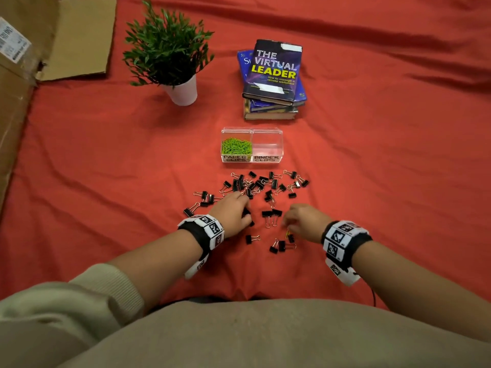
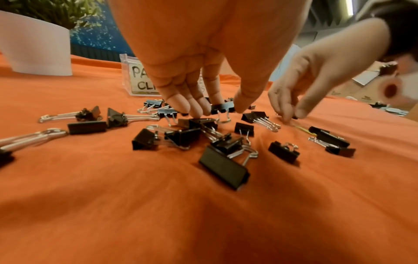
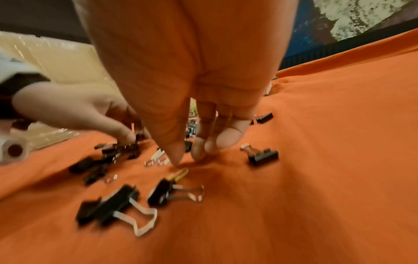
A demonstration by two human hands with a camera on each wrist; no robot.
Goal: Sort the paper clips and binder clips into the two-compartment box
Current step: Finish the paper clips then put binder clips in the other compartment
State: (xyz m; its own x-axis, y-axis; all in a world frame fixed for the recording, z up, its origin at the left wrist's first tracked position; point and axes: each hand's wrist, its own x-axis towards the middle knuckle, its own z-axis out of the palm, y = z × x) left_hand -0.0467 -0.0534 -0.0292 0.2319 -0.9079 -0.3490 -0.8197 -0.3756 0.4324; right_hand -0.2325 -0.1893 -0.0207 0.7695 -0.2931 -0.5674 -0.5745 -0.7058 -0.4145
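A clear two-compartment box (image 1: pixel 252 132) stands past the pile; its left half, labelled paper clips, holds green paper clips (image 1: pixel 236 146), and its binder clips half (image 1: pixel 267 148) looks empty. Several black binder clips (image 1: pixel 265 184) lie scattered on the red cloth. My left hand (image 1: pixel 245 208) (image 2: pixel 217 109) reaches down into them and pinches one binder clip (image 2: pixel 222 107) between thumb and forefinger. My right hand (image 1: pixel 285 224) (image 3: pixel 187 159) has thumb and forefinger tips down at the end of a yellow-green paper clip (image 3: pixel 179 174) (image 2: pixel 303 129) lying flat; a grip on it is not plain.
Behind the box stands a stack of books (image 1: pixel 273 81), with a potted plant (image 1: pixel 170 51) in a white pot to its left. Cardboard (image 1: pixel 39 49) lies along the far left edge. The red cloth (image 1: pixel 398 155) is wrinkled.
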